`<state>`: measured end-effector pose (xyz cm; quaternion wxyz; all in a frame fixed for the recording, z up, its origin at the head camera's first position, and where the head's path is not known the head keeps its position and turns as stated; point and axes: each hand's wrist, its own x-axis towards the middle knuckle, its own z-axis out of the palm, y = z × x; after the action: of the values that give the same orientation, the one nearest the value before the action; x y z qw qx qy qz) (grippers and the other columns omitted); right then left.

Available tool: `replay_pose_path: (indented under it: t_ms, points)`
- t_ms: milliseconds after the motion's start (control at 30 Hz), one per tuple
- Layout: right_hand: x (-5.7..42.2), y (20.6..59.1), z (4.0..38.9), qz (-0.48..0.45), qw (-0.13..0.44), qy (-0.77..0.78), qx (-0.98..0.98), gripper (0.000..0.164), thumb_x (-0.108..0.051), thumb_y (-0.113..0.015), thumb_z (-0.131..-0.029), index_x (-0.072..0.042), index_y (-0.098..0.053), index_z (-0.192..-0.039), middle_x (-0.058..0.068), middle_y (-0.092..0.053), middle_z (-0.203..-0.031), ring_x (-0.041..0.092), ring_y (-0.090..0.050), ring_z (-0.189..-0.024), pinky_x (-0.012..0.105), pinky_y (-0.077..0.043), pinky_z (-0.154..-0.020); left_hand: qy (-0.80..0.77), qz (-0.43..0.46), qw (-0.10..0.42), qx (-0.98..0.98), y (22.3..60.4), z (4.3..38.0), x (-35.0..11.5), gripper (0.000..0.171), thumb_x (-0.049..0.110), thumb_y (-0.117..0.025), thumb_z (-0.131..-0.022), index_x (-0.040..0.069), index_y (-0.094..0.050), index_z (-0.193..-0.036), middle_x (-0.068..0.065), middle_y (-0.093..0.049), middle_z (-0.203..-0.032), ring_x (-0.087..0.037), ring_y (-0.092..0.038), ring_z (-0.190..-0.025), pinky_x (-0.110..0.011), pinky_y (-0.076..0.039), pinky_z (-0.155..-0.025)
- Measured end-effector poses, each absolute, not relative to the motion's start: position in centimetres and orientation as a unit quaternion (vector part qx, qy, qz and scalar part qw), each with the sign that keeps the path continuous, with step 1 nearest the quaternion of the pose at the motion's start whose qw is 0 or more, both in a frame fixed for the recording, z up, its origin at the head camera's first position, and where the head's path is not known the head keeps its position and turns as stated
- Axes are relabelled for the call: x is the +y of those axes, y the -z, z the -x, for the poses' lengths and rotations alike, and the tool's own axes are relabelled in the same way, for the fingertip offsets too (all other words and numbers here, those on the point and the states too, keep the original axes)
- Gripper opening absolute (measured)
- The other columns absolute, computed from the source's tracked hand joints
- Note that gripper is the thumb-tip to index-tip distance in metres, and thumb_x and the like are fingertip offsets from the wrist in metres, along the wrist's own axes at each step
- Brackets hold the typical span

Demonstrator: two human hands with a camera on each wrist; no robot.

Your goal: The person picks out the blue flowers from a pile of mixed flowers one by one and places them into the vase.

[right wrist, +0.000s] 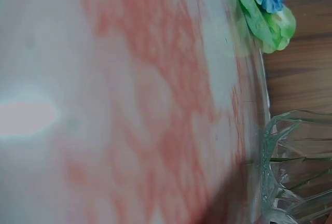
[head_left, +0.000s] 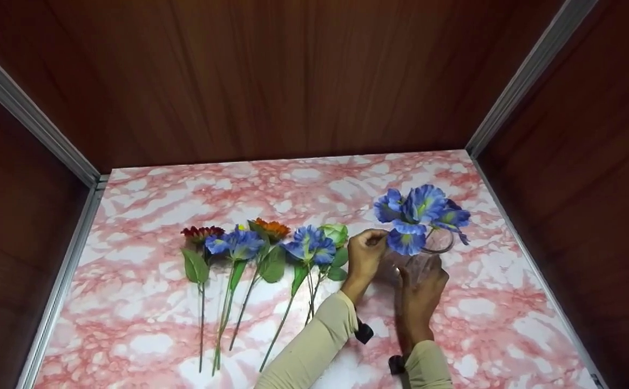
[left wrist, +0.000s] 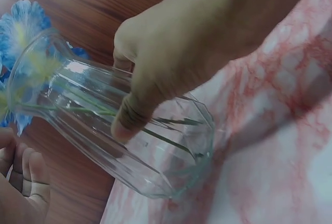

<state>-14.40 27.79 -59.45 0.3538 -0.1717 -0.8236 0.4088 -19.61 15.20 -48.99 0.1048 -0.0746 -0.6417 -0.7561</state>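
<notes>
My right hand (head_left: 425,294) grips a clear glass vase (left wrist: 166,182), its thumb across the glass in the left wrist view. The vase leans, its rim (head_left: 451,244) showing below blue artificial flowers (head_left: 425,202). Their green stems (left wrist: 78,109) run down inside the glass. Beside the lowest blue petals is my left hand (head_left: 365,259), its fingers loosely curled. In the left wrist view those fingers (left wrist: 37,169) hold nothing that shows. The right wrist view catches only the vase base (right wrist: 270,167), without the hand.
Left of the hands lie a dark red flower (head_left: 202,233), blue flowers (head_left: 243,244), an orange flower (head_left: 272,229) and a pale green bloom (head_left: 335,233), stems toward me. The pink marbled table (head_left: 147,302) is bounded by brown wood panels (head_left: 282,81) with metal edge strips.
</notes>
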Motion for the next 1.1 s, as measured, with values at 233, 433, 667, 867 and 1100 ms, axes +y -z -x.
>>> replay_pose_path:
  t_ms: [233, 433, 667, 867, 1100]
  points:
    - [27.6, 59.3, 14.5, 0.161, 0.358, -0.413, -0.822, 0.081, -0.017, -0.078, -0.079, -0.003, -0.035, -0.146, 0.032, -0.04, -0.119, 0.046, -0.045, -0.106, 0.055, -0.037, -0.09, 0.76, 0.077, 0.107, -0.637, 50.0, 18.7, 13.4, 0.01, -0.007, -0.069, -0.081, -0.015, -0.068, -0.087, -0.026, -0.068, -0.082, -0.017, -0.063, -0.068, -0.021, -0.051, -0.064]
    - [27.5, 59.2, 14.4, 0.177, 0.336, -0.433, -0.817, 0.081, -0.015, -0.078, -0.081, -0.004, -0.033, -0.147, 0.031, -0.039, -0.122, 0.045, -0.046, -0.107, 0.056, -0.037, -0.093, 0.761, 0.047, 0.094, -0.64, 50.6, 17.6, 11.3, 0.01, -0.004, -0.07, -0.081, -0.012, -0.07, -0.087, -0.023, -0.068, -0.079, -0.011, -0.06, -0.066, -0.021, -0.05, -0.062]
    - [27.6, 58.9, 14.4, 0.179, 0.319, -0.438, -0.821, 0.083, -0.016, -0.076, -0.082, -0.007, -0.029, -0.15, 0.031, -0.036, -0.13, 0.046, -0.041, -0.119, 0.057, -0.034, -0.099, 0.764, 0.028, 0.09, -0.638, 51.8, 16.7, 9.7, 0.01, -0.006, -0.068, -0.082, -0.014, -0.068, -0.088, -0.023, -0.067, -0.079, -0.009, -0.058, -0.065, -0.019, -0.048, -0.06]
    - [27.5, 58.7, 14.0, 0.173, 0.321, -0.411, -0.835, 0.081, -0.009, -0.075, -0.081, -0.004, -0.031, -0.149, 0.033, -0.037, -0.134, 0.046, -0.037, -0.124, 0.056, -0.032, -0.102, 0.761, 0.009, 0.076, -0.644, 52.6, 16.2, 8.4, 0.01, -0.004, -0.067, -0.084, -0.013, -0.068, -0.089, -0.02, -0.067, -0.08, -0.017, -0.06, -0.066, -0.03, -0.054, -0.062]
    - [26.6, 58.2, 13.0, 0.195, 0.336, -0.41, -0.825, 0.068, -0.004, -0.073, -0.078, 0.003, -0.041, -0.138, 0.03, -0.045, -0.124, 0.042, -0.048, -0.113, 0.051, -0.042, -0.09, 0.724, 0.001, 0.112, -0.681, 52.9, 15.8, 7.0, 0.008, -0.002, -0.068, -0.084, -0.008, -0.07, -0.088, -0.017, -0.068, -0.081, -0.015, -0.061, -0.071, -0.023, -0.049, -0.067]
